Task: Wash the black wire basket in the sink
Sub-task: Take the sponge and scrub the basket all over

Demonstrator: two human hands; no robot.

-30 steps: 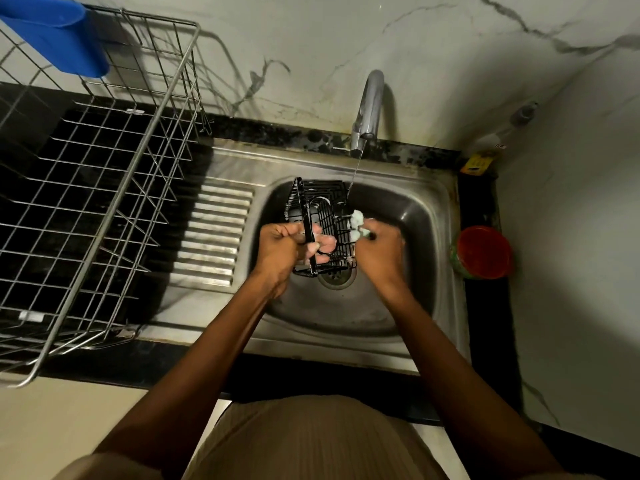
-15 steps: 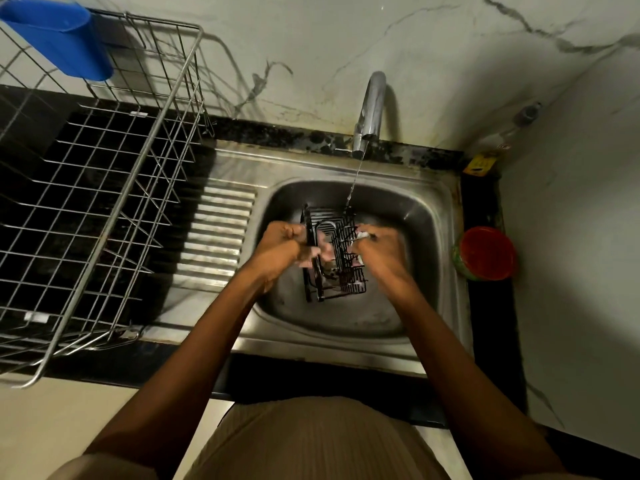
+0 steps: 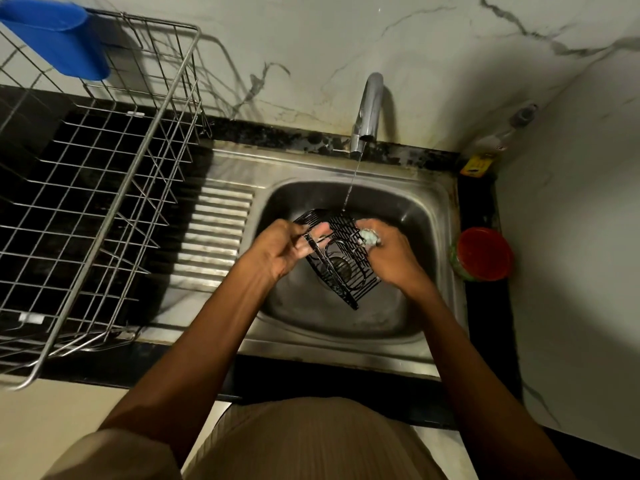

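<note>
Left hand gripping black wire basket

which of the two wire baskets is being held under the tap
The small black wire basket, gripped by the left hand over the sink. The big silver wire rack sits untouched on the counter.

— Dim overall, warm-tinted, lit from above and somewhat left, judging by shadows thrown rightward.

— Agreed. Hard, criss-cross shadow of the wire rack cast on the marble wall; soft dark shadow beside the tap.

— Dull sheen on the steel sink, no harsh glare. Right corner deep in shade.

— Strong wide-angle bending toward the edges: rack wires bowed, wall corner curved.

— Slight softness on the blue cup at top left; centre reasonably sharp, some smear on the hands.
</note>
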